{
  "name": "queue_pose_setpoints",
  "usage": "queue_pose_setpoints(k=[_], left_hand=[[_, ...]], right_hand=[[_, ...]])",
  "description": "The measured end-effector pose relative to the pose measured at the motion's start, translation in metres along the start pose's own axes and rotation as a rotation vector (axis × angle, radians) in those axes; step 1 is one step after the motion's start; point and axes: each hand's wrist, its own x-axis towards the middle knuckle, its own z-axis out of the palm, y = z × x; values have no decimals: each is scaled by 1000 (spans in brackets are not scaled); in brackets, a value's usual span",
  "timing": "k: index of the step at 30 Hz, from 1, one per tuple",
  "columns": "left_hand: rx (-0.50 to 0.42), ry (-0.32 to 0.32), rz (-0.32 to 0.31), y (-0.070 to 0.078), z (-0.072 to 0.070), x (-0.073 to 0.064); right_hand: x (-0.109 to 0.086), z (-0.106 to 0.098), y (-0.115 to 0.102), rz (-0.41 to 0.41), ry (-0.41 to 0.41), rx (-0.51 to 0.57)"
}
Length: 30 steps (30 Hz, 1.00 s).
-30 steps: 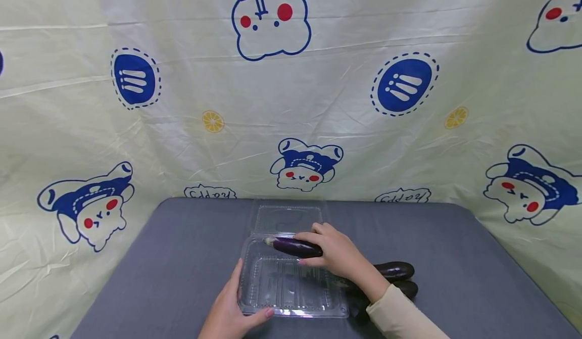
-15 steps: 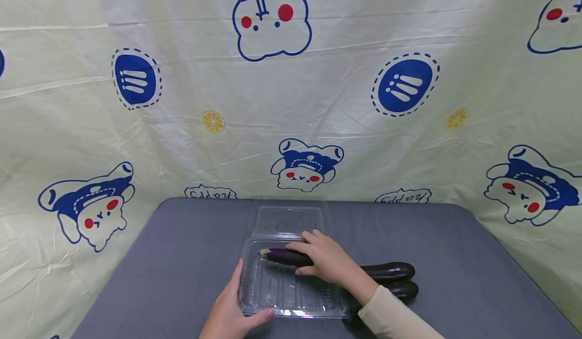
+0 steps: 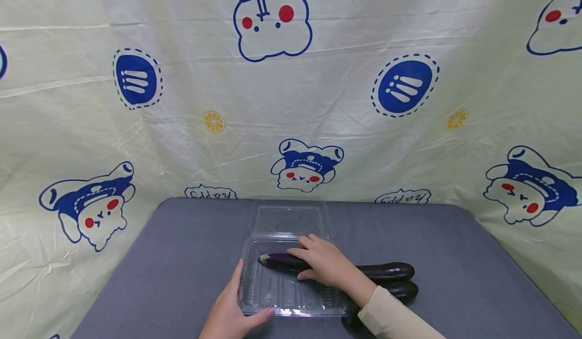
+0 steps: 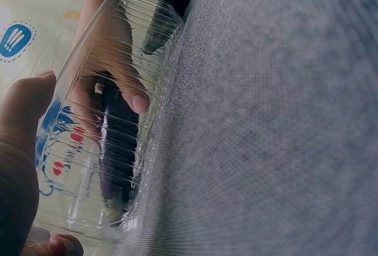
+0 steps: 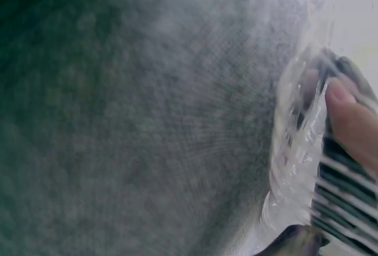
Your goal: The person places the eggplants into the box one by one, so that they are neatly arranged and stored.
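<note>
A clear plastic clamshell container (image 3: pixel 273 293) lies on the grey table with its lid (image 3: pixel 291 221) folded back flat. My left hand (image 3: pixel 231 309) holds the container's near left corner, thumb along the front rim and fingers at the left side. Inside it, across the back part, is a dark purple eggplant (image 3: pixel 281 261), its pale stem end toward the left. My right hand (image 3: pixel 329 267) grips the eggplant's right part, covering that end. Through the ribbed wall, the left wrist view shows this eggplant (image 4: pixel 118 144) low in the container.
To the right of the container lie more eggplants: one farther back (image 3: pixel 393 270), another just in front of it (image 3: pixel 404 290). A dark piece (image 3: pixel 351 321) shows below the right sleeve, mostly hidden. A printed cloth (image 3: pixel 291 86) hangs behind the table's back edge.
My right hand has brought the eggplant toward me and slightly left, down into the container. My left hand has stayed at the container's corner.
</note>
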Motion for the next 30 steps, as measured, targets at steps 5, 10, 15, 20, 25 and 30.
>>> queue_pose_setpoints(k=[5,10,15,20,25,30], left_hand=[[-6,-2,10,-1,0,-1],[-17,-5,9,-1,0,-1],[-7,4,17,-2,1,-1],[3,14,28,-2,2,-2],[2,17,36,-2,1,-3],[-5,25,53,-3,2,-4]], right_hand=[[0,2,-2,-9,29,-64],[3,3,-1,-8,37,-102],[6,7,0,12,9,-97],[6,6,1,49,-15,-32],[2,0,2,73,-21,48],[-6,-10,6,96,29,104]])
